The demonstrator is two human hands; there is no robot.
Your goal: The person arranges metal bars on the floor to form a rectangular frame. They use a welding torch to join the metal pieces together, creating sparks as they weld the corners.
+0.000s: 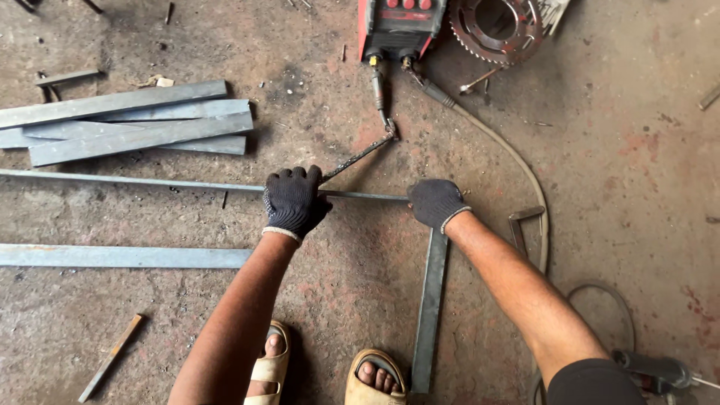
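- The left hand (pixel 294 201), in a dark knit glove, is clenching around a thin dark metal rod (pixel 360 155); the rod is running up and to the right from the fist toward a black cable end (pixel 380 97) lying on the floor.
- The right hand (pixel 435 202), gloved the same way, is pressing down with fingers curled on the corner where two flat steel bars are meeting; whether it is gripping or only holding the joint down, I cannot tell.
- The long flat bar (pixel 150 182) is lying on the floor with its long axis running left to right, passing under the left hand and ending at the right hand.
- The short flat bar (pixel 431 307) is running straight back from the right hand toward the person's sandalled feet (pixel 375 375), square to the long bar.
- The joint is sitting directly under the right hand, and just to the right of the left hand, so the rod's near end is staying close to it.
- Beyond both hands a red welding machine (pixel 397 26) and a rusty toothed sprocket (pixel 495 30) are standing on the floor.
- Well to the left of the left hand, a stack of grey steel bars (pixel 127 124) is lying; another bar (pixel 120 256) is lying nearer the person.
- Just right of the right forearm, a small metal square (pixel 523 225) is resting beside a curving hose (pixel 525 172).
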